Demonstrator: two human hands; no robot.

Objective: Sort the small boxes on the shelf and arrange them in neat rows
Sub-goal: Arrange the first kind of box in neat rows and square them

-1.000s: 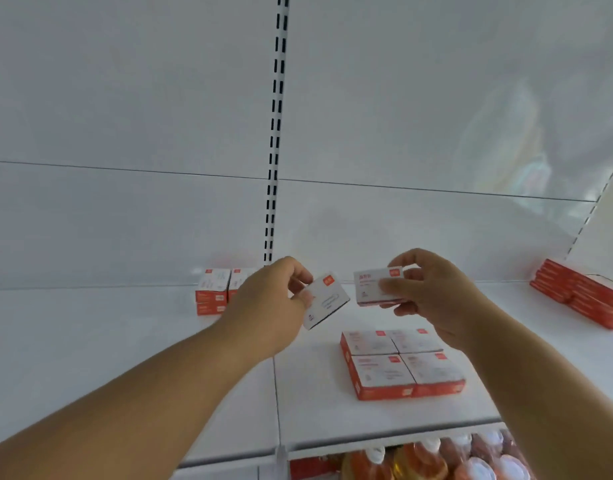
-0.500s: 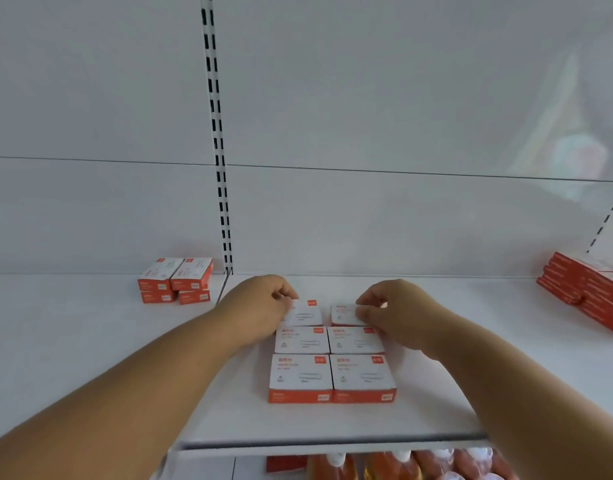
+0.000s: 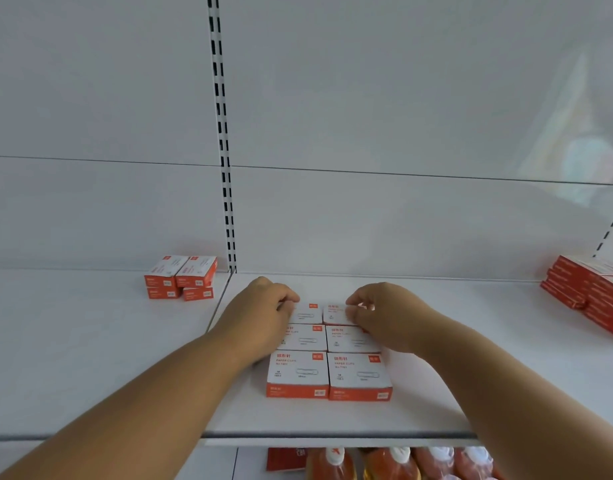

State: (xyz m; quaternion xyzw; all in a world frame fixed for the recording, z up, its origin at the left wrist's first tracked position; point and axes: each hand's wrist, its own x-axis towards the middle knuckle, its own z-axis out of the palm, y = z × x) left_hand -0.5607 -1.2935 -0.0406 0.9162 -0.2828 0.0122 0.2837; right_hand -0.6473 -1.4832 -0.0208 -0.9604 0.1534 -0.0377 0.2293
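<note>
Small white-and-orange paper-clip boxes lie flat on the white shelf (image 3: 436,403) in two columns, three rows deep. The front pair (image 3: 327,374) is fully visible, the middle pair (image 3: 329,337) partly under my hands. My left hand (image 3: 263,317) has its fingertips on the back left box (image 3: 308,313). My right hand (image 3: 384,317) pinches the back right box (image 3: 334,313). Both back boxes rest on the shelf, tight against the middle row.
A small stack of the same boxes (image 3: 180,277) stands at the back left by the slotted upright (image 3: 225,168). A pile of red boxes (image 3: 589,289) fills the far right. Orange bottles (image 3: 395,462) sit on the shelf below.
A second ago both hands held one box each in the air. They have lowered the boxes onto the shelf behind the four-box block, and the camera has shifted.
</note>
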